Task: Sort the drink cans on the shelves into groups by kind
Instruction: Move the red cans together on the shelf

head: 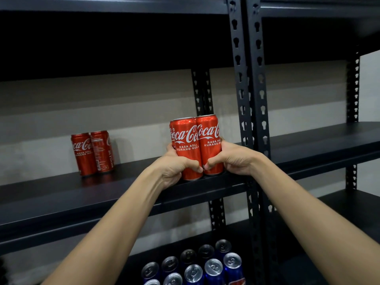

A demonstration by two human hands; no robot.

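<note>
A tight cluster of red cola cans (195,145) stands at the right end of the black middle shelf (61,194). My left hand (175,167) grips the cluster from its left side, fingers curled round the front left can. My right hand (228,159) grips it from the right, fingers curled round the front right can. At least three cans show in the cluster; any behind are hidden. Two more red cola cans (93,154) stand upright together further left on the same shelf, apart from both hands.
Several blue cans with silver tops (197,268) stand on the lower shelf below my arms. Perforated black uprights (253,112) divide this rack from a second rack on the right, whose shelf (324,145) is bare. A grey wall lies behind.
</note>
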